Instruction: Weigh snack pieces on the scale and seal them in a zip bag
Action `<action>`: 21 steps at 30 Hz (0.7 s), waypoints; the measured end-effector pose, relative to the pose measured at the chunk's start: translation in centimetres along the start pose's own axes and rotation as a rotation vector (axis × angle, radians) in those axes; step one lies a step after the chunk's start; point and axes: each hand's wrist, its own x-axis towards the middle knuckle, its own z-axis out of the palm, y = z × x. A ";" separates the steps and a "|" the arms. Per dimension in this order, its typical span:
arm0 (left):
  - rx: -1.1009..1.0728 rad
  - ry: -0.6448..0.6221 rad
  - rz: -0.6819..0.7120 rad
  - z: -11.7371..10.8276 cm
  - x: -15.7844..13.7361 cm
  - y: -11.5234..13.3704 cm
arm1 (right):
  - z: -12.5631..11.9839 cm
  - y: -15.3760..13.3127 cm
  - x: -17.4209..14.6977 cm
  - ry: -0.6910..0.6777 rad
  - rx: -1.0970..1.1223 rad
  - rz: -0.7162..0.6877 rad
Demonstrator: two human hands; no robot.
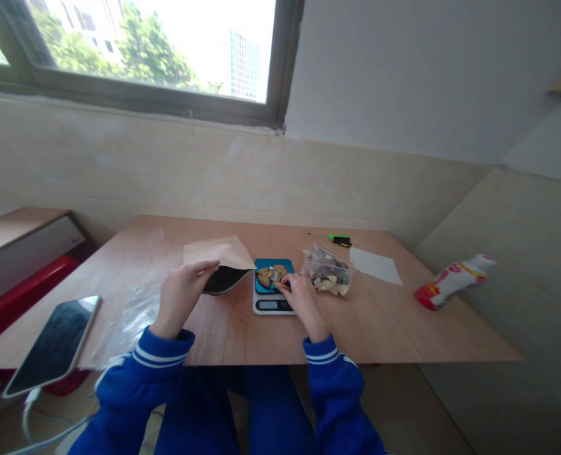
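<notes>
My left hand (181,296) grips a brown paper pouch (218,254) by its mouth, holding it open just left of a small blue-topped scale (273,296). Several tan, wedge-shaped pieces (264,277) lie on the scale's platform. My right hand (299,298) rests at the scale's right side, its fingertips touching the pieces on the platform; whether it holds one I cannot tell. A clear zip bag (327,270) with more mixed pieces lies right beside that hand.
On the wooden table (394,328) lie a white paper sheet (375,265), a green-handled screwdriver (339,239), clear plastic film (128,316) and a phone (55,344) on a cable at the left edge. A red-and-white bottle (453,281) lies off the right edge.
</notes>
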 end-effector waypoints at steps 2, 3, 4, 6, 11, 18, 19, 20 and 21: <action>-0.014 -0.001 0.002 -0.1 0.0 -0.1 | 0.7 0.1 0.5 0.021 -0.025 -0.009; -0.016 0.001 -0.002 -0.2 0.0 -0.1 | 0.8 0.2 0.6 0.037 -0.016 -0.020; -0.014 0.005 -0.007 -0.3 0.0 -0.2 | 0.8 0.4 0.6 0.058 0.007 -0.035; -0.010 0.011 -0.014 -0.4 0.0 -0.3 | 0.6 0.8 0.4 0.108 0.091 -0.069; -0.014 0.003 -0.023 -0.4 0.0 -0.3 | -1.1 0.4 -1.3 0.246 0.407 -0.054; 0.019 0.014 -0.034 -0.3 0.0 -0.2 | -4.8 -2.5 -3.0 0.332 0.659 -0.050; 0.021 0.014 -0.035 -0.3 0.0 -0.2 | -5.3 -2.8 -3.2 0.337 0.675 -0.051; 0.021 0.015 -0.035 -0.3 0.0 -0.3 | -5.6 -3.2 -3.5 0.330 0.690 -0.055; 0.017 0.018 -0.034 -0.3 0.0 -0.3 | -5.8 -3.5 -3.7 0.307 0.708 -0.063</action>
